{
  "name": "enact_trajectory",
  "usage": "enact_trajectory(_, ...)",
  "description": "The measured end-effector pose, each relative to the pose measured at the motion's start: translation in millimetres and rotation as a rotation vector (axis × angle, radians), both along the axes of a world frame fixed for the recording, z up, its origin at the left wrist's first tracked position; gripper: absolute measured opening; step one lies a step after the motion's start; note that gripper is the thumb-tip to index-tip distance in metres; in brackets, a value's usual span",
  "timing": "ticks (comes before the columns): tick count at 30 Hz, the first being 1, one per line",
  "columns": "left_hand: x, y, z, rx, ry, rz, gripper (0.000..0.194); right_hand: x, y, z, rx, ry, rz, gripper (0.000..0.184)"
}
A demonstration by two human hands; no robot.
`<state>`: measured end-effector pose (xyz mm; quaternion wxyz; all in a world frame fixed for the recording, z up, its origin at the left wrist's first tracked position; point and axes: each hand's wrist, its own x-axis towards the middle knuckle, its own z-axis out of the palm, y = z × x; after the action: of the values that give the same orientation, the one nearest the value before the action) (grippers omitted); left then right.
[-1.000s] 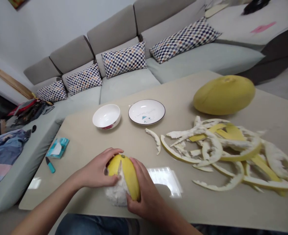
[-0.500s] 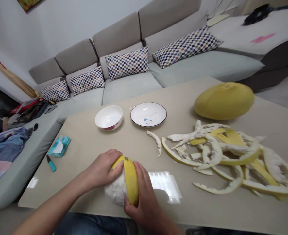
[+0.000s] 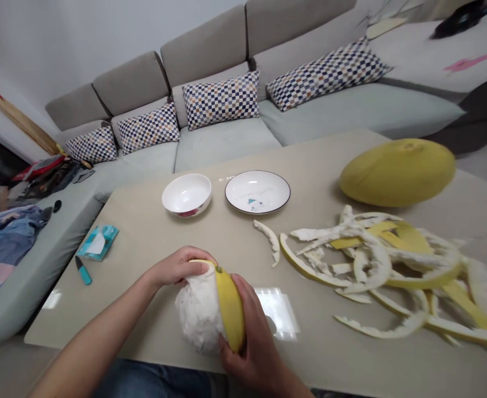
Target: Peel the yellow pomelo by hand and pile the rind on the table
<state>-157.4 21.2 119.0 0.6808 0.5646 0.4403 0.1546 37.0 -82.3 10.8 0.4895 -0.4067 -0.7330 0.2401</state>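
Snugly, left hand [image 3: 180,267], right hand [image 3: 246,342] clasp fibrous-pithed pomelo [image 3: 204,315].

Pomelo peels [image 3: 370,265] lie right of the plate [image 3: 257,188].

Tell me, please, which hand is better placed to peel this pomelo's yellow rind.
Right, probably: the right hand presses the pomelo's yellow rind, while the left hand only cups the top.

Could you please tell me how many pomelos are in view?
2: a part-peeled pomelo held between the left hand and right hand, and a whole pomelo on the far right of the table.
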Motion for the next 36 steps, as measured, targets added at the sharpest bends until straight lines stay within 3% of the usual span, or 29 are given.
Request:
enact_trajectory(6,-0.4,1.0,-17.3,-0.037,-0.166,0.117,0.044,0.6,2.9,-5.2,-0.007,0.012,-0.004,0.080)
enact_trajectory(13,1.8,0.4,-52.3,-0.031,-0.449,0.427,0.045,4.4,3.7,-15.4,-0.081,0.071,-0.012,0.079)
enact_trajectory(16,-3.1,1.0,-56.5,-0.053,-0.499,0.472,0.045,5.6,1.8,-17.0,-0.092,0.068,-0.017,0.079)
enact_trajectory(22,-15.4,4.3,-27.2,-0.093,-0.447,0.451,0.046,1.9,2.7,-17.7,-0.078,0.079,-0.032,0.080)
enact_trajectory(26,-8.6,12.4,-5.7,-0.062,-0.359,0.415,0.047,-0.8,2.4,-17.9,-0.081,0.087,-0.034,0.080)
enact_trajectory(36,73.4,40.8,30.3,0.086,-0.228,0.189,0.036,-1.8,0.3,-14.3,-0.107,0.084,-0.085,0.088)
